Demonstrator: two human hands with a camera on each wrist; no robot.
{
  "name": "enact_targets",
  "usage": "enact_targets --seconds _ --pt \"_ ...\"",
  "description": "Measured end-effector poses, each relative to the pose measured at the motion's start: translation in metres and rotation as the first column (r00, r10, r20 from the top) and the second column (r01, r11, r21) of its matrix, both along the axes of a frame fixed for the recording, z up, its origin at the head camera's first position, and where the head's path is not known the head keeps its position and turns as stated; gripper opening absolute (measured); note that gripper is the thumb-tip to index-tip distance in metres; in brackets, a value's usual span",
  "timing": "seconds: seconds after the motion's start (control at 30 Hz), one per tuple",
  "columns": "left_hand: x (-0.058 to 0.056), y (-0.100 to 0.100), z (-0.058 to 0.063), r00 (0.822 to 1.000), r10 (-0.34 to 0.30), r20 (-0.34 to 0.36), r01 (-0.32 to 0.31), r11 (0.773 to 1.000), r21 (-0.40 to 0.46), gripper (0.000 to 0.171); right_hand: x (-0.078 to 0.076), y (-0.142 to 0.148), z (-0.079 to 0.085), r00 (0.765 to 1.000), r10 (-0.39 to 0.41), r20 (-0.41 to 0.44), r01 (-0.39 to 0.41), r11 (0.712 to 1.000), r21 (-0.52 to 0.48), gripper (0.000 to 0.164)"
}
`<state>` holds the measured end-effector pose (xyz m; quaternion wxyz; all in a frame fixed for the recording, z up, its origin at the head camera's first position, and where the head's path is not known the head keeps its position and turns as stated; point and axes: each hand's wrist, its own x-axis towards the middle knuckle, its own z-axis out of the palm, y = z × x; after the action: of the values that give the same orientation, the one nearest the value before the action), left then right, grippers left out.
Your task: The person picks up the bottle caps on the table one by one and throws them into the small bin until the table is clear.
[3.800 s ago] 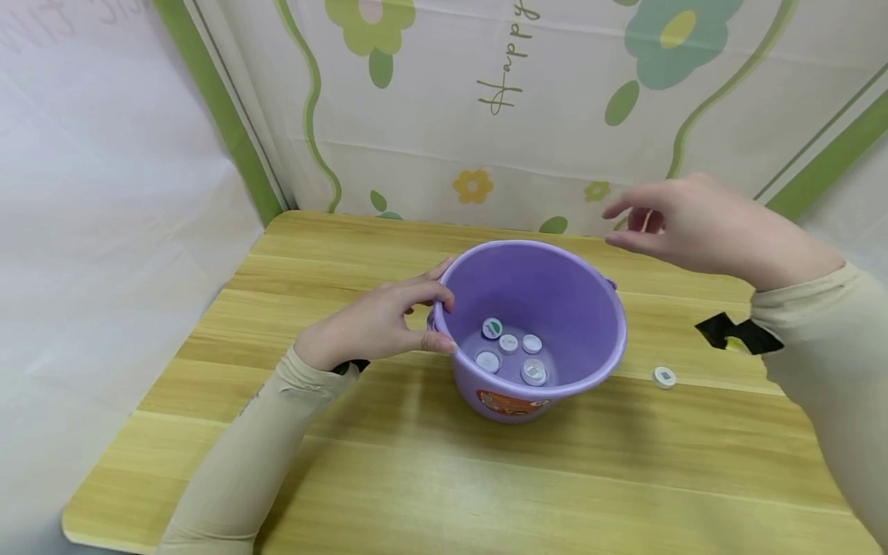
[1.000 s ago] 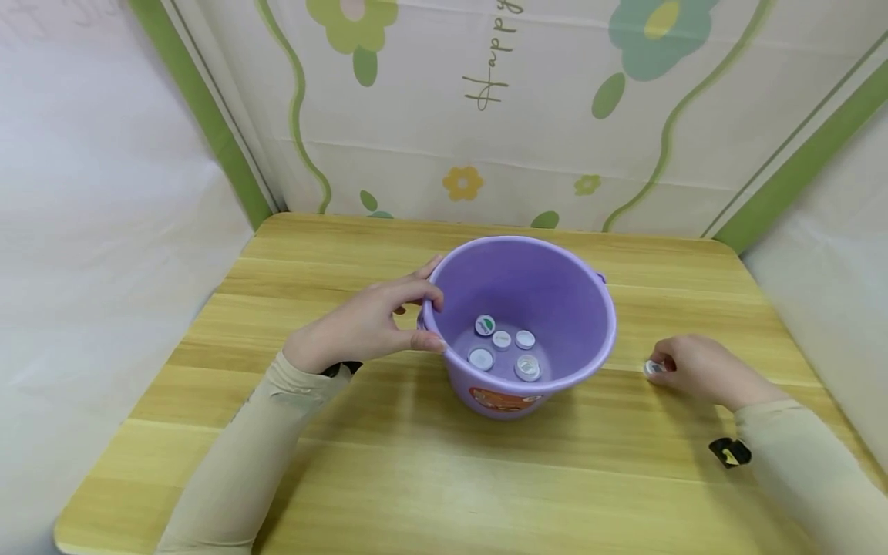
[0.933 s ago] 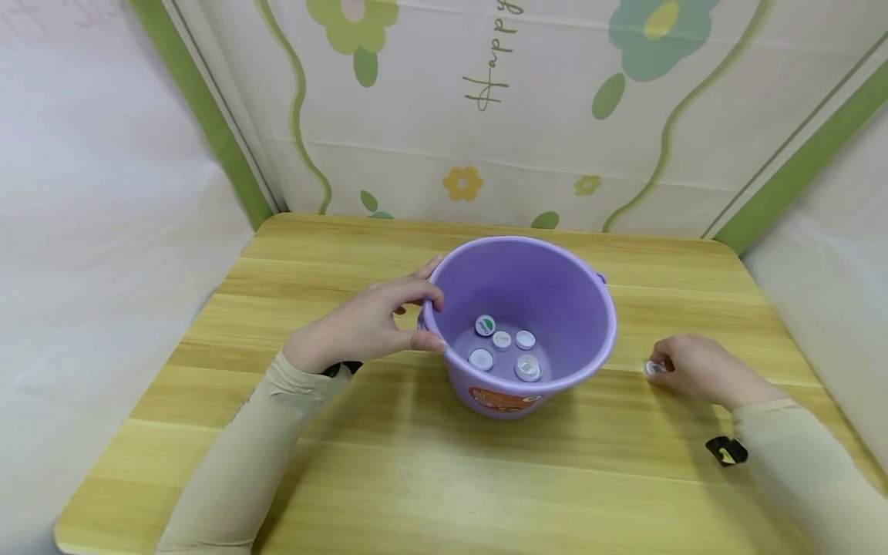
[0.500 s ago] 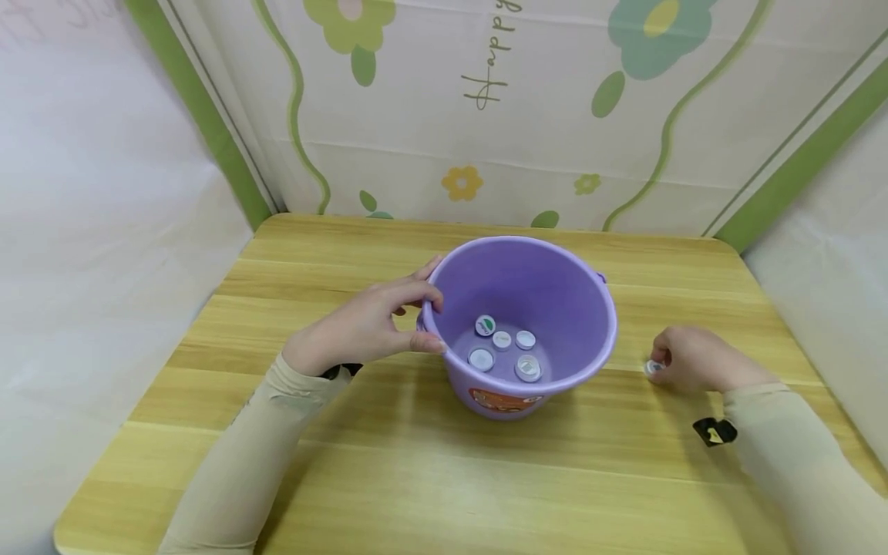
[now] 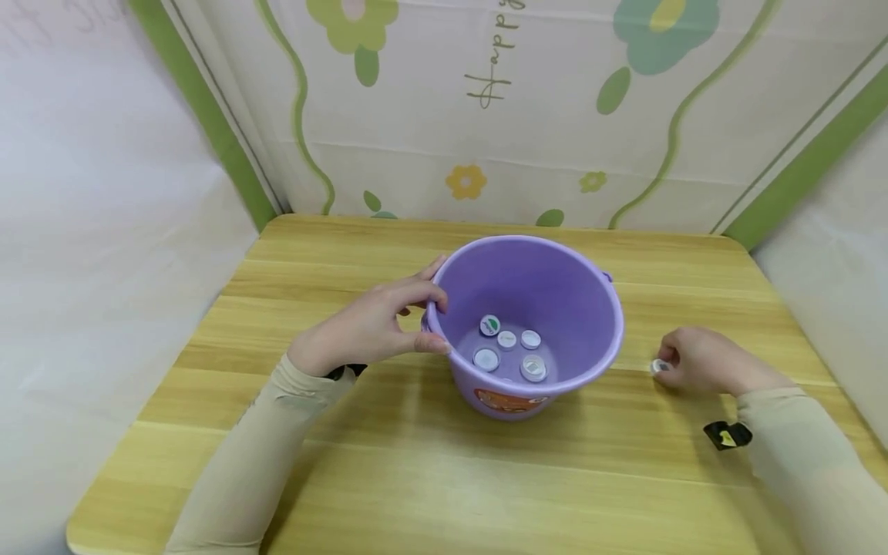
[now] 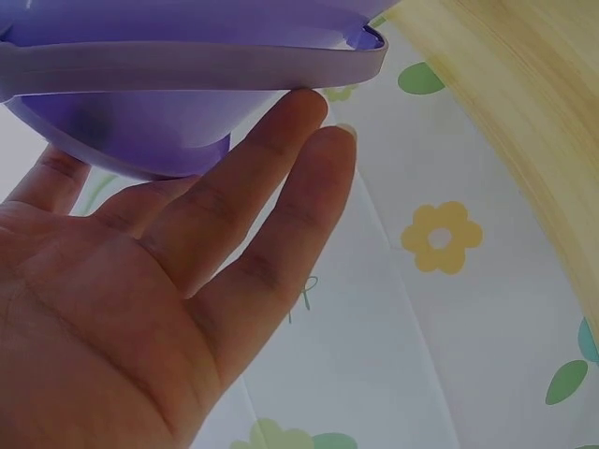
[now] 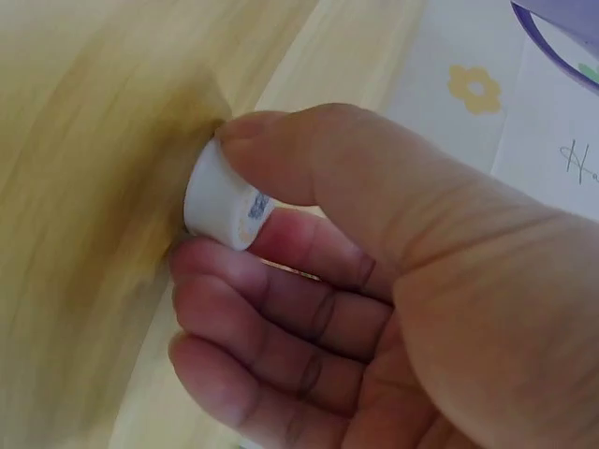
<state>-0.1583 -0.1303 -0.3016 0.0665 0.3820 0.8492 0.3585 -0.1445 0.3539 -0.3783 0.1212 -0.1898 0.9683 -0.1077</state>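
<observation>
A purple bucket (image 5: 527,270) stands on the wooden table, with several white bottle caps (image 5: 533,368) on its bottom. My left hand (image 5: 378,320) grips the bucket's left rim, index finger over the edge and thumb at the front. In the left wrist view the other fingers of the left hand (image 6: 187,253) reach along the outside, by the bucket's handle strap (image 6: 206,67). To the bucket's right, my right hand (image 5: 711,362) pinches one white bottle cap (image 5: 660,367) on the table. The right wrist view has this cap (image 7: 220,201) between thumb and fingers, a dark printed mark on its top.
The wooden table (image 5: 444,478) has rounded corners and extends in front of the bucket and to both sides. Behind it hangs a white cloth (image 5: 416,116) with flowers and green stripes. Pale sheets (image 5: 104,270) stand at the sides.
Since the earliest frame my right hand has come down from the air and taken hold of the cap on the table. My left hand stays on the bucket's rim.
</observation>
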Motion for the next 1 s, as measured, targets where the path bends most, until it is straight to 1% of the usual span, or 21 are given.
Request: enact_targets --seconds 0.13,0.2,0.27,0.33,0.43,0.57,0.67,0.77,0.87,0.93,1.0 --pt "-0.001 -0.001 -0.001 1.0 -0.007 0.011 0.007 1.0 0.004 0.043 -0.004 0.003 0.004 1.0 0.003 0.027 -0.003 1.0 0.006 0.019" --pt "-0.002 0.0 -0.001 1.0 -0.016 0.012 0.015 1.0 0.008 0.042 -0.006 0.004 0.01 1.0 -0.002 0.018 0.002 1.0 0.0 0.023" --pt "-0.002 0.0 -0.002 1.0 -0.017 0.009 0.017 1.0 0.008 0.04 -0.009 0.002 0.019 1.0 -0.008 -0.004 0.008 1.0 -0.02 0.025" --pt "-0.002 0.0 -0.002 1.0 -0.015 0.008 0.015 1.0 0.005 0.039 -0.011 -0.002 0.034 0.999 -0.006 -0.042 0.004 0.999 -0.032 0.026" --pt "-0.002 -0.001 -0.001 1.0 -0.003 0.005 0.003 1.0 -0.006 0.038 -0.014 -0.012 0.06 0.996 -0.009 -0.09 0.006 0.999 -0.032 0.027" --pt "-0.001 -0.002 0.0 1.0 -0.003 0.005 0.003 1.0 -0.01 0.038 -0.015 -0.026 0.092 0.986 -0.005 -0.167 -0.003 0.999 -0.047 0.024" --pt "-0.001 -0.001 0.001 1.0 -0.004 0.004 0.004 1.0 -0.013 0.038 -0.013 -0.036 0.114 0.968 0.018 -0.252 -0.031 0.998 -0.046 0.021" --pt "0.0 -0.001 0.002 1.0 -0.001 0.008 0.001 1.0 -0.017 0.039 -0.012 -0.045 0.133 0.943 0.044 -0.329 -0.05 0.999 -0.012 0.021" --pt "-0.001 -0.001 0.002 1.0 0.004 0.022 -0.003 1.0 -0.015 0.039 -0.011 -0.055 0.15 0.927 0.066 -0.37 -0.065 0.998 0.016 0.021" --pt "-0.001 0.0 0.002 1.0 0.004 0.03 -0.004 1.0 -0.011 0.039 -0.01 -0.063 0.162 0.922 0.079 -0.38 -0.079 0.997 0.018 0.02" --pt "-0.001 0.0 0.002 0.999 0.006 0.034 -0.006 1.0 -0.006 0.039 -0.009 -0.07 0.172 0.911 0.1 -0.4 -0.102 0.995 0.017 0.021"
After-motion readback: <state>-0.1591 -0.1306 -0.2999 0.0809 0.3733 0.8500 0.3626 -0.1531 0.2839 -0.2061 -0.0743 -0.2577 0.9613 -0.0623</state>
